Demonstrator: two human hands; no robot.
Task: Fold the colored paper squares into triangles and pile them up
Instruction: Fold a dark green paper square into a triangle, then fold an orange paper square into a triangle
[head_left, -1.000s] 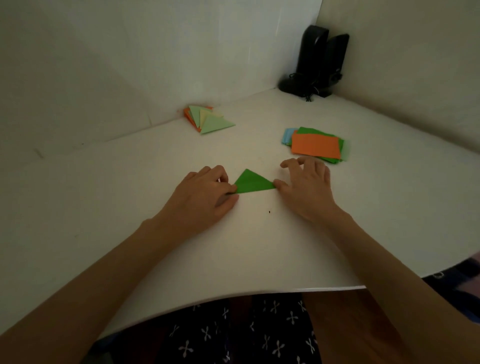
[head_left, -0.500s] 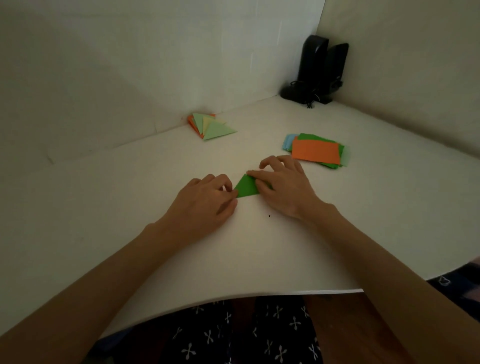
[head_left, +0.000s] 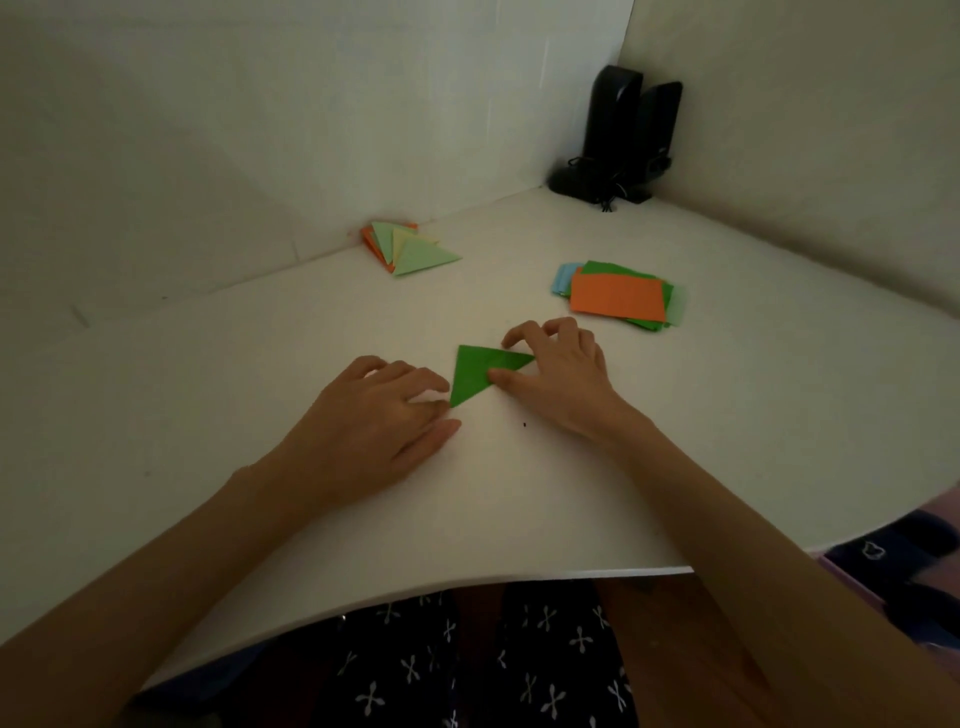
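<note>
green triangle (head_left: 475, 373), folded, flat on table (head_left: 727, 415) at frame centre, between both hands.

left hand (head_left: 374, 415): lower left of the triangle, fingers loosely bent, holding nothing, tips at the triangle's lowest corner. right hand (head_left: 558, 371): just right of it, thumb laid on the paper near the long edge, fingers arched with tips by the upper right point, pressing and not lifting. long edge runs lower left to upper right. pile (head_left: 410, 249) of folded triangles: upper left of centre, well apart, up and left of the triangle, on the left hand's side. stack (head_left: 618, 296) of unfolded squares: upper right, near the right hand. judged: crease nearly done; carry to the pile goes up-left.
</note>
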